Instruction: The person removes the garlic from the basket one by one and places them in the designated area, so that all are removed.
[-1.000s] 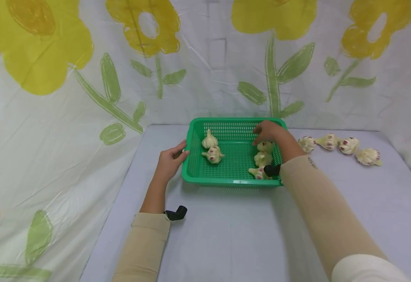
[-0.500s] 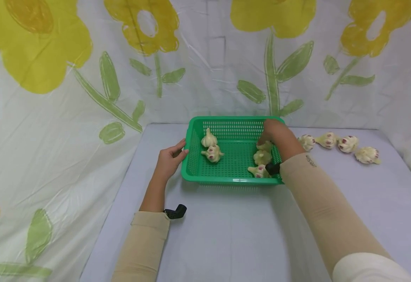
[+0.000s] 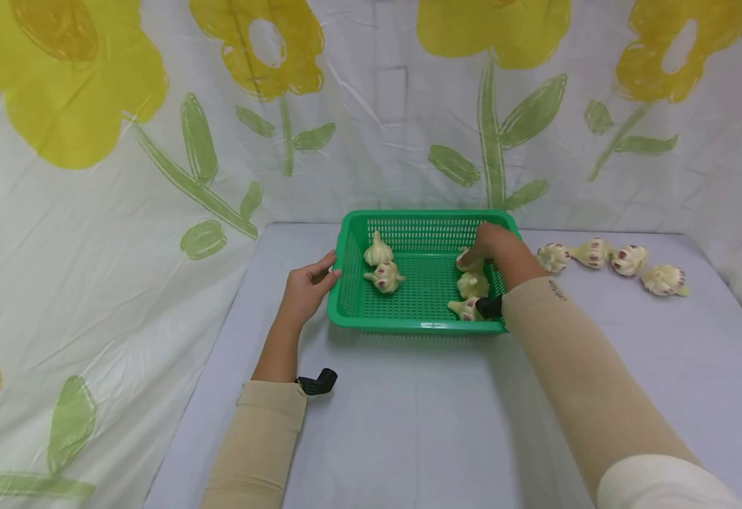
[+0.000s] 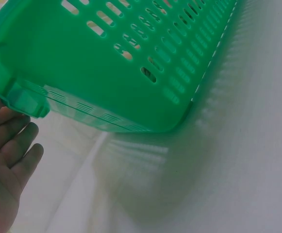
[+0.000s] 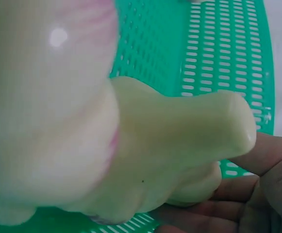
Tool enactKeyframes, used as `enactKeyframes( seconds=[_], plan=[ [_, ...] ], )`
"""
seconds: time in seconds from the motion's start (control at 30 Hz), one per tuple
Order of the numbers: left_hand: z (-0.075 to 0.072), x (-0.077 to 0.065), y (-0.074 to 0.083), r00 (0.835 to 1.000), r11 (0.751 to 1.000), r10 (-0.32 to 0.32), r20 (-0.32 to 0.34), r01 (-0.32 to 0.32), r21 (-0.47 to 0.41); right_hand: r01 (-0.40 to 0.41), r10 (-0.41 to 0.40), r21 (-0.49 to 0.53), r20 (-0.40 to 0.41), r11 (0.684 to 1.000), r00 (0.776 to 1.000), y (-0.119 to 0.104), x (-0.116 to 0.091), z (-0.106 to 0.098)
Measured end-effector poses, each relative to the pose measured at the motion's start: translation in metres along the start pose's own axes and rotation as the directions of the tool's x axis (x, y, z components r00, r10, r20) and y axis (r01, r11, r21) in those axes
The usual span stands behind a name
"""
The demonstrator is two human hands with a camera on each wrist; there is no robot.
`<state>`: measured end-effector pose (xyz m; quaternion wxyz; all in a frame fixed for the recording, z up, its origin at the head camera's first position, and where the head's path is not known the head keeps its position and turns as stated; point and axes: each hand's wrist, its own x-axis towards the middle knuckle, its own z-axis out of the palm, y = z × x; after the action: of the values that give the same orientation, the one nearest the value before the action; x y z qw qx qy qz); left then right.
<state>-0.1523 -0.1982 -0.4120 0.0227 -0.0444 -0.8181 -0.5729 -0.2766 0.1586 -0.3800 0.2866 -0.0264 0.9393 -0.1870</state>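
Note:
A green plastic basket (image 3: 431,326) holds several garlic bulbs, some with purple marks. My right hand (image 3: 501,247) reaches over its right side and grips the rearmost garlic bulb (image 3: 469,260) of the right-hand row. Nearer me in that row lie a second garlic bulb (image 3: 473,285) and a third garlic bulb (image 3: 465,309). In the right wrist view, the thumb (image 5: 272,150) and curled fingers show behind a bulb's thick stem (image 5: 194,126). My left hand (image 3: 303,293) touches the basket's left rim, its relaxed fingers (image 4: 22,145) beside the rim's corner in the left wrist view.
Two more garlic bulbs, one pale (image 3: 378,251) and one purple-marked (image 3: 386,278), lie in the basket's left part. Several loose bulbs (image 3: 629,261) form a row on the white table (image 3: 409,424) to the right. A flower-printed sheet (image 3: 383,162) hangs behind.
My right hand has come down onto the rearmost right garlic bulb, which has shifted slightly left. The left hand and the basket have stayed nearly still.

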Motion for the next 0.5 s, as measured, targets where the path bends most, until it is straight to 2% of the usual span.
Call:
enactKeyframes(
  seconds=[0.07,0.3,0.5],
  plan=[
    [0.0004,-0.0001,-0.0002,1.000,1.000,-0.002,0.000,0.002,-0.002,-0.008,0.007,0.025,0.006,1.000,1.000,0.0016,0.0020,0.0012],
    [0.0005,-0.0006,-0.0004,1.000,1.000,-0.008,0.003,0.008,-0.004,-0.048,0.049,-0.017,0.027,0.999,0.998,0.0045,0.0096,0.0047],
    [-0.0010,0.0006,-0.0010,1.000,1.000,-0.007,0.004,0.007,-0.001,-0.068,0.068,-0.002,0.033,0.998,0.997,0.0011,0.0109,0.0064]
  ],
)
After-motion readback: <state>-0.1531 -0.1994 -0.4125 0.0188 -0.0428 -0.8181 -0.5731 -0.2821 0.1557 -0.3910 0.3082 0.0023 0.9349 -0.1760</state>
